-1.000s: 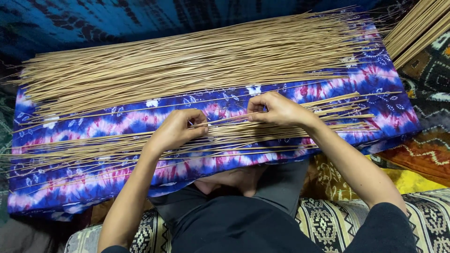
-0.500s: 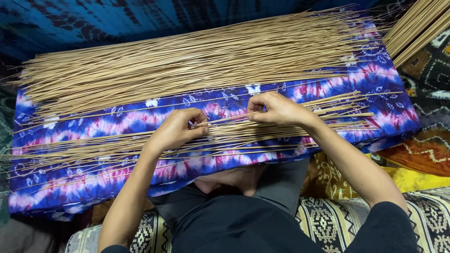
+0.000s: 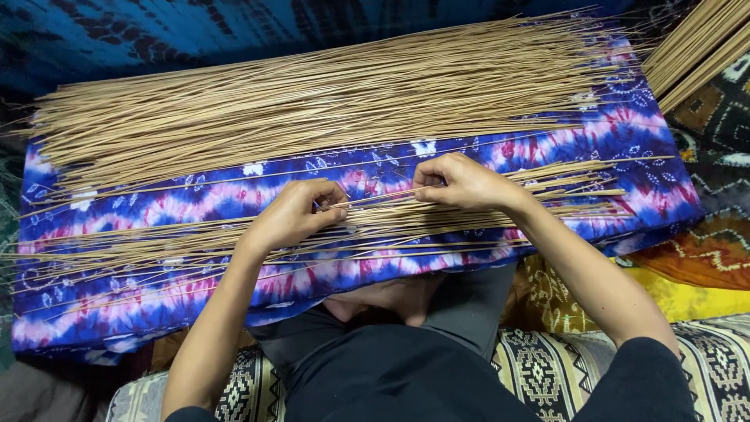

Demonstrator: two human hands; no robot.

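Left hand [image 3: 293, 215] rests curled on the near row of thin sticks [image 3: 195, 250], fingertips pinching one stick [image 3: 375, 197] that runs across to the right hand. Sticks lie lengthwise on a blue-and-purple tie-dyed cloth [image 3: 234, 199] over the person's lap. A large pile of sticks [image 3: 328, 98] covers the far side of the cloth. Right hand [image 3: 461, 181] is closed, pinching the same stick at its other end. Another bundle [image 3: 699, 47] lies at the upper right, off the cloth.
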